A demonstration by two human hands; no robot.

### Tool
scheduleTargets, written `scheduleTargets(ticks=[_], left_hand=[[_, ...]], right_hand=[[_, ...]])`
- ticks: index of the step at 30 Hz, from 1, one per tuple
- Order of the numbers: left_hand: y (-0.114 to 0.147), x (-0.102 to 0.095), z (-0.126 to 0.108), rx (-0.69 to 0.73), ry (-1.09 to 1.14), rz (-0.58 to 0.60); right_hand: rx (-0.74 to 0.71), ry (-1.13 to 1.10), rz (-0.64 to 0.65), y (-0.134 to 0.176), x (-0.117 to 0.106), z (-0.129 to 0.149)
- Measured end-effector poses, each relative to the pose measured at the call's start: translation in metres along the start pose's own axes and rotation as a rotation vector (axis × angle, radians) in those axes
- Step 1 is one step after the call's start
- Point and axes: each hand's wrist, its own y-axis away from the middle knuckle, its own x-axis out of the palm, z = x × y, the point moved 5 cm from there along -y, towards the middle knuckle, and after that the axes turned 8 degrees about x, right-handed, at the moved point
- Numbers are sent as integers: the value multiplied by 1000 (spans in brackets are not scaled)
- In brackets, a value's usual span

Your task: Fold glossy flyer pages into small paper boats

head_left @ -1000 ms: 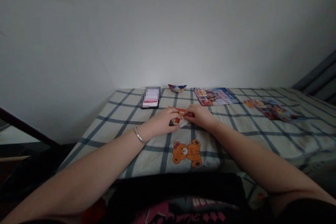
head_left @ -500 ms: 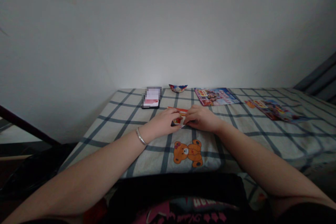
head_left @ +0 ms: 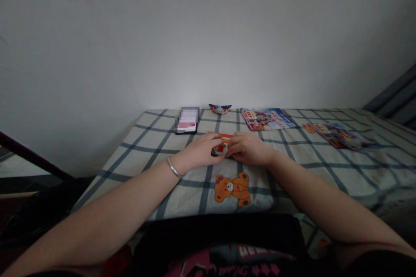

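Note:
A small red, orange and white printed sheet of paper lies on the checked cloth, partly hidden by my hands. My left hand has its fingers bent over the sheet's left side, with the thumb low at its near edge. From the right, my right hand pinches the sheet near its lower right part, fingertips close to the left thumb. Exactly how the near edge is folded or held cannot be made out. A silver bangle circles my left wrist.
Beyond my left hand lies a phone with a blurred screen. A crumpled colourful wrapper rests by the wall. Two printed booklets, one nearer the wall and one further right, lie on the checked tablecloth.
My right hand has shifted slightly toward me, its fingertips lower on the sheet's near edge. My left hand stays almost still over the left side.

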Motion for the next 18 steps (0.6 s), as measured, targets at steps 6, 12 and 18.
scheduleTargets(ticks=[6, 12, 18], left_hand=[[0, 0, 0, -25, 2, 31], [0, 1, 1, -21, 22, 29], [2, 1, 2, -18, 7, 17]], right_hand=[[-12, -19, 19, -2, 0, -2], [9, -6, 24, -1, -1, -5], [92, 42, 40, 3, -5, -16]])
